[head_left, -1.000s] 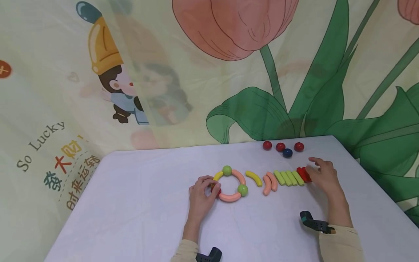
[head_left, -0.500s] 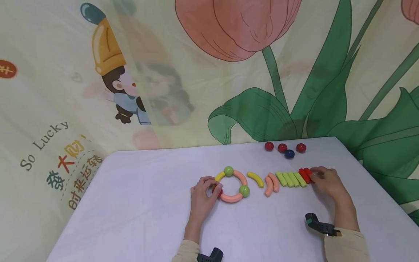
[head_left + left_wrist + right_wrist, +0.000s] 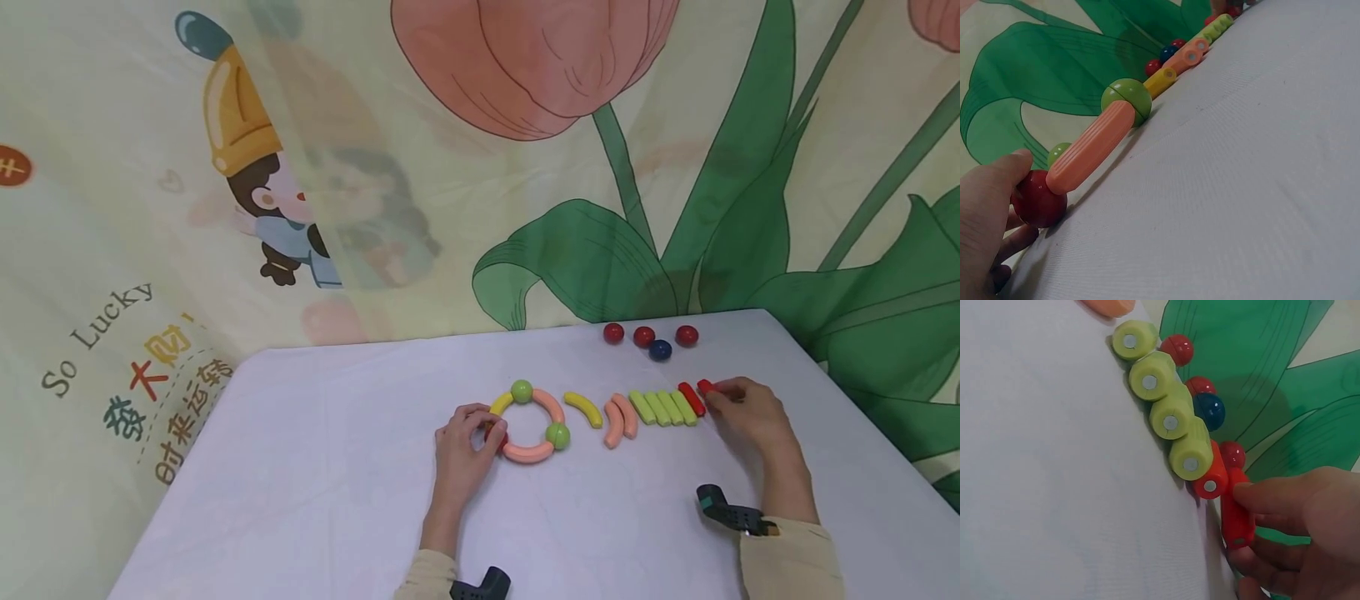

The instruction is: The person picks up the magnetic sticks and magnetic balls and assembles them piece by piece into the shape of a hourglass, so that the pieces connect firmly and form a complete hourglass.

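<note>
A ring of curved magnetic sticks and balls lies on the table, with a pink curved stick (image 3: 527,452) at its near side and a green ball (image 3: 557,435) at its right. My left hand (image 3: 463,450) grips a red ball (image 3: 1040,200) at the ring's left, beside a yellow curved stick (image 3: 501,403). At the right end of the row, my right hand (image 3: 753,412) pinches a red magnetic stick (image 3: 1238,515) between thumb and fingers. Another red stick (image 3: 692,400) lies just left of it, against several light green sticks (image 3: 662,408).
Between ring and row lie a loose yellow curved stick (image 3: 583,409) and two pink curved sticks (image 3: 613,425). Red balls (image 3: 613,333) and a dark blue ball (image 3: 660,350) sit near the far edge of the white-covered table (image 3: 315,467). A printed cloth hangs behind.
My right hand has closed on the end red stick and drawn it slightly away from the other red stick. The left hand has stayed at the red ball.
</note>
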### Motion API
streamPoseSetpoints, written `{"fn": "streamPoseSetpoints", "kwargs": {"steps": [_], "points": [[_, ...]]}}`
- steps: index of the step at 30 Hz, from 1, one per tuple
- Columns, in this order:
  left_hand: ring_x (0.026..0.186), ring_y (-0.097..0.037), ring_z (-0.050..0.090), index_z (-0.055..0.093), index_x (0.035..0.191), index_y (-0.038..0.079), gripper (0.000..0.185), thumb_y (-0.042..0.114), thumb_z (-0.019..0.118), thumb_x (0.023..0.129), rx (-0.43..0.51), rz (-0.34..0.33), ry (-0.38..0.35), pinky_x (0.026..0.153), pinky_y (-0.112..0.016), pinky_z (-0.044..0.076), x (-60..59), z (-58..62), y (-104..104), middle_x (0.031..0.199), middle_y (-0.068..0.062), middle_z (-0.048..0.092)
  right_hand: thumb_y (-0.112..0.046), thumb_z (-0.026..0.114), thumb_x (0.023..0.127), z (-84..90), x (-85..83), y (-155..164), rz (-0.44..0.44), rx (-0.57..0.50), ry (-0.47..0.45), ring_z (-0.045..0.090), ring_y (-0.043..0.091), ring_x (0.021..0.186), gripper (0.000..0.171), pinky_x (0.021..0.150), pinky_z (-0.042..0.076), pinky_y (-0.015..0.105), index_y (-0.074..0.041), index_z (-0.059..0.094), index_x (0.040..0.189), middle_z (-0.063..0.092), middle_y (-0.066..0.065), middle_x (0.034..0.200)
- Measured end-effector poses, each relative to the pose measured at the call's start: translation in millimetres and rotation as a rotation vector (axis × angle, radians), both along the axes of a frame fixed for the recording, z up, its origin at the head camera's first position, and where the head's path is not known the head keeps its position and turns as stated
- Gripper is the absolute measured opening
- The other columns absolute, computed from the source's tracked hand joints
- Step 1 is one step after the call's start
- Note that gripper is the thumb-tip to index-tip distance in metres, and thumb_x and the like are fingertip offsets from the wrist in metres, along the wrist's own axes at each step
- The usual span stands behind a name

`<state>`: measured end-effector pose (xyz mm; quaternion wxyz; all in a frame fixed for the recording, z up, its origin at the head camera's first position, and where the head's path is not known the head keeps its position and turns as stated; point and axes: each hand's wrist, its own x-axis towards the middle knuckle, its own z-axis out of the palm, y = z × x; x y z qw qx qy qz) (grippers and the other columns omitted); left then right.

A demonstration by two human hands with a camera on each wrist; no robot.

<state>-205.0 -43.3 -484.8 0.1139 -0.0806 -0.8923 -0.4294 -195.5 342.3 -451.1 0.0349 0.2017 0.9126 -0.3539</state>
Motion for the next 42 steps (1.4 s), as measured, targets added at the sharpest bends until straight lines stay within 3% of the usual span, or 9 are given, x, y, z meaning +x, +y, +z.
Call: {"fn": "streamPoseSetpoints", "kwargs": {"steps": [7, 14, 22, 28, 42], "points": [[0.110, -0.018, 0.059, 0.070, 0.093, 0.020, 0.013, 0.032, 0.066, 0.088, -0.004, 0.011, -0.003, 0.093, -0.042, 0.030, -0.4, -1.5, -0.9, 0.112, 0.001, 0.061, -0.043, 0.045, 0.096, 1.6, -3.0, -0.1, -0.066, -0.077, 0.035, 0.040, 0.046, 0.114, 0.068, 0.094, 0.042, 0.056, 0.006, 0.030, 0.142, 0.039, 0.033, 0.131], [0.110, -0.018, 0.059, 0.070, 0.092, 0.020, 0.012, 0.031, 0.066, 0.088, -0.001, 0.009, 0.001, 0.092, -0.042, 0.030, -0.5, -2.3, -1.4, 0.112, 0.001, 0.061, -0.057, 0.045, 0.092, 5.2, -6.1, -5.7, -0.002, -0.077, 0.117, 0.043, 0.043, 0.112, 0.077, 0.082, 0.050, 0.046, 0.004, 0.036, 0.138, 0.044, 0.030, 0.127], [0.109, -0.018, 0.059, 0.070, 0.092, 0.020, 0.012, 0.031, 0.066, 0.088, 0.006, 0.004, 0.011, 0.093, -0.042, 0.030, -0.7, -1.8, -1.7, 0.112, 0.000, 0.061, -0.041, 0.052, 0.095, 9.9, -8.8, -24.9, 0.259, -0.101, 0.262, 0.051, 0.023, 0.096, 0.039, 0.071, 0.047, 0.024, -0.005, 0.049, 0.109, 0.059, 0.019, 0.110], [0.109, -0.018, 0.058, 0.070, 0.091, 0.020, 0.011, 0.030, 0.067, 0.088, 0.012, 0.005, 0.014, 0.092, -0.042, 0.030, -0.3, -1.3, -1.4, 0.111, 0.001, 0.061, -0.031, 0.059, 0.093, 6.1, -12.4, -40.2, 0.396, -0.187, 0.316, 0.055, 0.007, 0.085, 0.028, 0.073, 0.049, 0.019, -0.006, 0.052, 0.103, 0.058, 0.009, 0.099], [0.109, -0.018, 0.058, 0.070, 0.092, 0.020, 0.012, 0.032, 0.066, 0.088, 0.005, 0.004, 0.008, 0.092, -0.042, 0.031, -0.2, 0.5, 0.0, 0.111, 0.000, 0.061, -0.020, 0.070, 0.086, 9.5, -13.8, -72.0, 0.485, -0.311, 0.371, 0.054, 0.013, 0.081, 0.019, 0.067, 0.048, 0.024, -0.009, 0.055, 0.089, 0.058, 0.000, 0.086]]}}
